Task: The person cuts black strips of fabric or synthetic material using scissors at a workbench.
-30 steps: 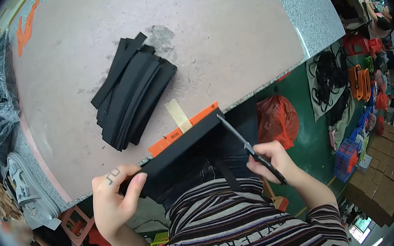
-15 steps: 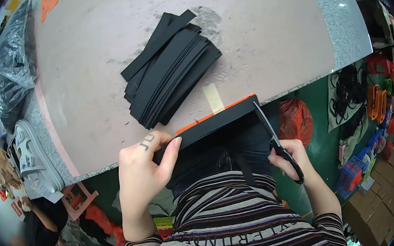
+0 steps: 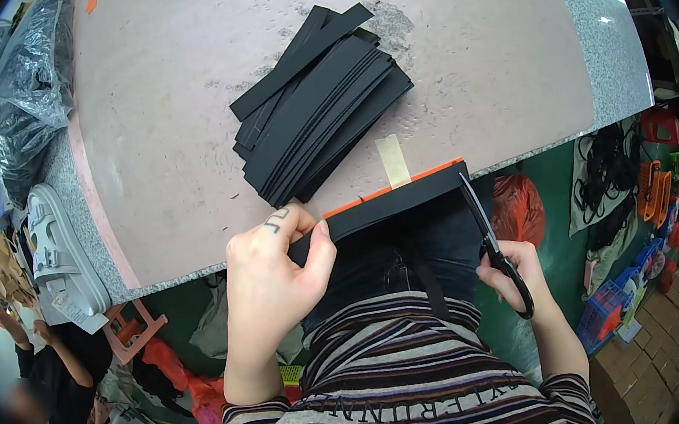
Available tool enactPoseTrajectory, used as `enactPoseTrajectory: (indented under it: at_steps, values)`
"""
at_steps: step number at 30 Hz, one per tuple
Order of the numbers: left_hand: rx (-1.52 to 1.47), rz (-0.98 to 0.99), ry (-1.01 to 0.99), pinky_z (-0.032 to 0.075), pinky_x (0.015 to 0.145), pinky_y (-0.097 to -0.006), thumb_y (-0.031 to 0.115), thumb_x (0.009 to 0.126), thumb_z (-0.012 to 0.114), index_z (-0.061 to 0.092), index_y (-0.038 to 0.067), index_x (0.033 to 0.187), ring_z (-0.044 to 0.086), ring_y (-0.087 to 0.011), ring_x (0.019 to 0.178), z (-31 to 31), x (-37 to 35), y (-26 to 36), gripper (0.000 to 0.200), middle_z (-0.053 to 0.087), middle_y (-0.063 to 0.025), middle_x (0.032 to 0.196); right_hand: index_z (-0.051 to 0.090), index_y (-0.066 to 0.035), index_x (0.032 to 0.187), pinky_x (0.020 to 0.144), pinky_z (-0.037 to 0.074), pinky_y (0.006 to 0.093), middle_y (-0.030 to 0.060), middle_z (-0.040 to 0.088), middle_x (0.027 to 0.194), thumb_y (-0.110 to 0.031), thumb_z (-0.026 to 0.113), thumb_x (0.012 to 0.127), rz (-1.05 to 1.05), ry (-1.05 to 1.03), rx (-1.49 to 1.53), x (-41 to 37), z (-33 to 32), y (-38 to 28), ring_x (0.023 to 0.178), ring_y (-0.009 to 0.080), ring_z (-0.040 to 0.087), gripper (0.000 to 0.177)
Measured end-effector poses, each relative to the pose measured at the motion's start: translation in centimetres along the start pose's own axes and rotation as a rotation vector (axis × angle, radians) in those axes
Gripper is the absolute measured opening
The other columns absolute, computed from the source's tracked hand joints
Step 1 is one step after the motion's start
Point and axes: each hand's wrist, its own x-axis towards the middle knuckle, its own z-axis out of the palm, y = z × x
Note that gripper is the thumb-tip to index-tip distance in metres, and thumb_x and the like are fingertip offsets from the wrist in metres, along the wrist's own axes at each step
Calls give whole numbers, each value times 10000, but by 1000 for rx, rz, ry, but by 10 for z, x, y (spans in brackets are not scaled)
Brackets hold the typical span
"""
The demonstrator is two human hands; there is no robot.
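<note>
My left hand (image 3: 284,277) pinches the left end of a black strip (image 3: 396,197), which stretches along the table's front edge. Against that edge, just behind the strip, runs a thin orange strip (image 3: 375,194), with a piece of masking tape (image 3: 392,161) reaching over the tabletop beside it. A pair of black-handled scissors (image 3: 489,237) is in my right hand (image 3: 516,271), fingers through the handles. Its blade tips meet the right end of the black strip. Farther back on the table lies a loose pile of black strips (image 3: 323,101), slightly fanned.
The table mat (image 3: 489,52) has scuff marks near the pile. At the left edge lie a grey sandal (image 3: 63,252) and a dark plastic-wrapped bundle (image 3: 33,96). A red plastic bag (image 3: 517,210) hangs right of my legs. Another person (image 3: 64,369) is at lower left.
The view has shifted, so the table and pile appear farther right. My left hand still grips the strip and the scissors remain at its right end.
</note>
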Motion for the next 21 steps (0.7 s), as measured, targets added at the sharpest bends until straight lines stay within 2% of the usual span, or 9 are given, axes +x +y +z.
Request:
enactPoseTrajectory:
  at_steps: [1, 4, 5, 8, 10, 12, 14, 18, 21]
  values:
    - [17, -6, -17, 468, 522, -298, 67, 799, 671, 624, 5, 740, 596, -237, 494, -3, -1, 1, 97, 610, -99, 604, 595, 1, 694, 488, 306, 232, -27, 476, 564, -26, 676, 777, 19, 0, 2, -2, -1, -3, 519, 37, 413, 120]
    - [-334, 72, 170, 453, 515, -259, 16, 818, 667, 628, -10, 748, 593, -141, 506, -17, -11, -2, 84, 618, -54, 610, 612, 9, 743, 497, 321, 234, -15, 498, 594, -26, 670, 756, -282, 89, -44, -6, -1, -27, 526, 53, 444, 69]
    - [-348, -6, 264, 432, 510, -228, -20, 853, 650, 635, -16, 778, 573, -69, 548, -24, -10, 1, 77, 607, -15, 624, 622, 15, 820, 517, 356, 238, -3, 499, 613, -20, 666, 729, -325, 49, -46, -6, -4, -38, 544, 72, 474, 107]
    - [-300, -9, 312, 420, 530, -207, -19, 908, 619, 631, -43, 852, 553, -54, 563, -25, 8, -17, 62, 598, -25, 658, 625, -2, 926, 543, 403, 277, 8, 509, 660, -94, 733, 784, -414, -194, -139, 16, 10, -66, 585, 104, 505, 201]
    - [-402, -28, 294, 420, 537, -204, -19, 910, 620, 630, -54, 863, 550, -57, 570, -26, 6, -20, 59, 595, -25, 669, 609, 0, 890, 560, 421, 309, 63, 548, 692, -166, 749, 828, -276, -405, -84, 26, 33, -77, 592, 156, 526, 226]
    - [-484, -37, 281, 420, 541, -203, -21, 912, 621, 630, -60, 872, 549, -60, 577, -27, 1, -19, 57, 595, -25, 682, 588, 8, 846, 554, 417, 327, 99, 545, 669, -194, 742, 834, -423, -467, -103, 38, 59, -84, 572, 193, 522, 255]
    - [-549, -31, 285, 420, 541, -204, -25, 912, 623, 633, -62, 877, 553, -64, 584, -28, -4, -16, 51, 598, -27, 696, 574, 15, 820, 558, 423, 346, 125, 537, 655, -225, 732, 843, -406, -484, -64, 44, 76, -96, 564, 227, 523, 289]
    - [-502, 44, 274, 420, 540, -203, -40, 911, 617, 637, -66, 886, 551, -63, 587, -28, -5, -15, 41, 602, -28, 721, 558, 23, 802, 564, 431, 344, 133, 558, 676, -240, 734, 839, -469, -439, -67, 50, 91, -112, 574, 228, 535, 319]
    - [-547, 21, 265, 415, 526, -204, -36, 917, 608, 636, -62, 885, 540, -57, 578, -27, -3, -15, 50, 596, -23, 706, 545, 29, 745, 509, 398, 308, 104, 514, 583, -163, 727, 827, -488, -395, -34, 55, 98, -103, 515, 139, 468, 277]
